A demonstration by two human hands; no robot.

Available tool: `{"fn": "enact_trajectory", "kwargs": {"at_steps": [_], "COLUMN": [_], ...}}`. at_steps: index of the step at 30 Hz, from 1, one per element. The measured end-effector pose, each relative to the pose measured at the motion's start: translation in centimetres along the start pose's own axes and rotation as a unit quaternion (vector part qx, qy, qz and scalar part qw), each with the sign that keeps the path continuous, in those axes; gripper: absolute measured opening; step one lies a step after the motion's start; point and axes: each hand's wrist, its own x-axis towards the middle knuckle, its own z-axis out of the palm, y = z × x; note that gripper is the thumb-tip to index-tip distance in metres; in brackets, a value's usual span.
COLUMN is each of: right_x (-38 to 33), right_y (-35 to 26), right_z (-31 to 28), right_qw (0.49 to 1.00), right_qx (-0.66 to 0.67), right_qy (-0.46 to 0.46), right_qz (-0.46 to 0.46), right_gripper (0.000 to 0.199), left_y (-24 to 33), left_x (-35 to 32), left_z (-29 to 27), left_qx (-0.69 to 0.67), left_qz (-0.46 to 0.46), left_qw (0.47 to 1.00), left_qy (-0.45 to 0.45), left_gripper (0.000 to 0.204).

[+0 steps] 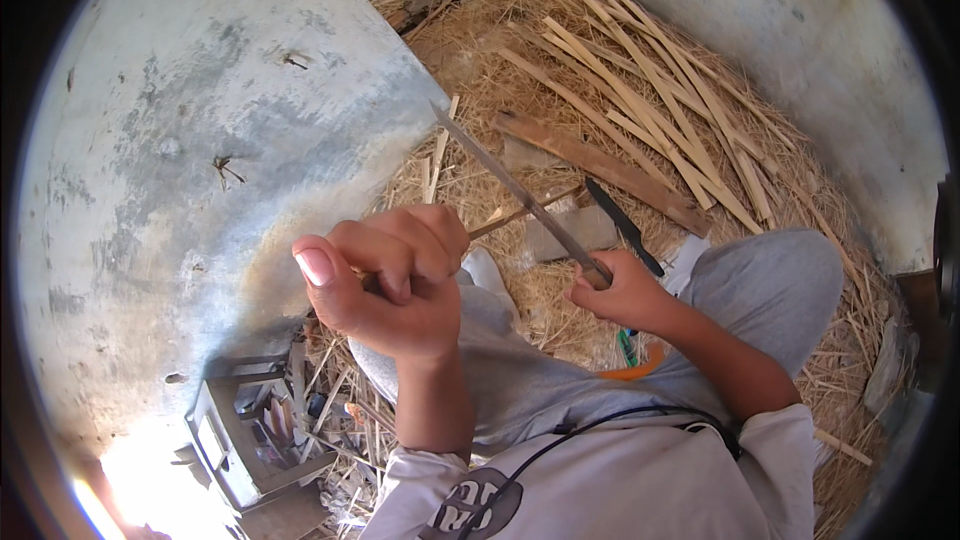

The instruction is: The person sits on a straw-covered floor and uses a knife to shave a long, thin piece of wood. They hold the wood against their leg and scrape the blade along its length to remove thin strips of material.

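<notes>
My left hand (385, 285) is raised in front of the wall, its fingers curled and its thumb on the outside. A thin brown wooden stick (495, 225) comes out of that fist toward the right. My right hand (625, 292) is wrapped round the near end of a long, narrow grey blade (500, 175), whose pointed tip reaches up and left. In the picture the blade crosses over the stick's far part; I cannot tell whether they touch. The blade's handle is mostly hidden in my grip. Below them, a dark flat blade-like tool (622, 225) lies beside a greyish block (570, 233).
Split wooden strips (650, 90) lie heaped on straw and shavings at the far right. A brown plank (605, 168) lies nearer. The stained wall (230, 90) rises close on the left. At lower left stands a small wooden cabinet (225, 440) with clutter. My bent legs (765, 290) frame the work.
</notes>
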Motion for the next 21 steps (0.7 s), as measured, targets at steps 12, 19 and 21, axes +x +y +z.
{"fn": "enact_trajectory", "kwargs": {"at_steps": [12,19,21], "right_x": [-1.5,-0.5,-1.3], "right_y": [2.7,0.3,-1.3], "right_z": [2.0,0.1,-0.2], "right_qw": [0.99,0.995,0.986], "right_qx": [0.115,-0.028,-0.001], "right_qy": [0.072,0.082,0.128], "right_qz": [-0.037,-0.052,-0.105], "right_gripper": [0.026,0.022,0.023], "left_y": [0.0,-0.6,-0.4], "left_x": [-0.7,-0.6,-0.5], "left_z": [-0.4,-0.1,0.2], "left_qx": [-0.05,-0.022,0.013], "left_qz": [0.008,-0.013,-0.006], "left_qw": [0.995,0.998,1.0], "left_qy": [-0.089,-0.051,-0.025], "left_gripper": [0.056,0.051,0.048]}}
